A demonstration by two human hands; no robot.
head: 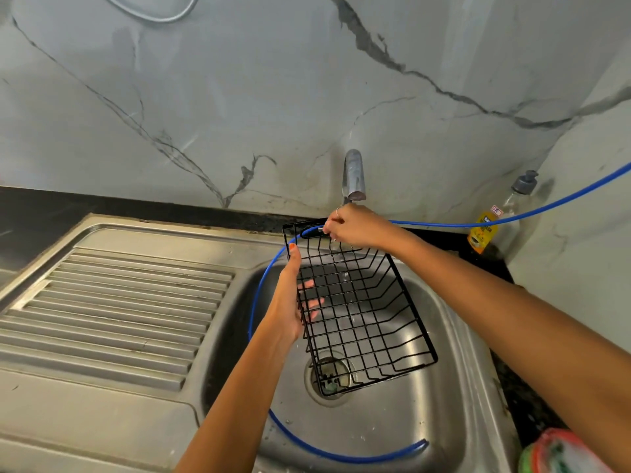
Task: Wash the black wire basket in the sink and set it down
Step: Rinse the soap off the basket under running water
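Here the left hand (290,298) grips the basket (358,312) by its left side: the thumb lies up along the outer rim, and the fingers (309,285) reach through under the wire floor, slightly spread, their tips showing between the bars. The basket hangs tilted over the sink (426,421), its near end low above the drain (329,373), its far end raised toward the tap (354,177).

Right of those fingers, at the basket's far rim, the right hand (355,227) has its fingers curled and pressed together, pinching the rim; whether they also hold the blue hose (512,216) that passes there I cannot tell. A ring sits on one finger. The hose runs from the upper right to that hand, loops left behind the left thumb and curls round the bowl, ending near the front.

Further right, a pump bottle (491,223) stands on the dark counter (491,257) in the corner; its yellow label carries writing too blurred to read. A green and red cloth (563,455) lies at the lower right.

Left of the left hand spreads the ribbed steel drainboard (119,302). Grey-veined marble wall (239,97) rises behind.
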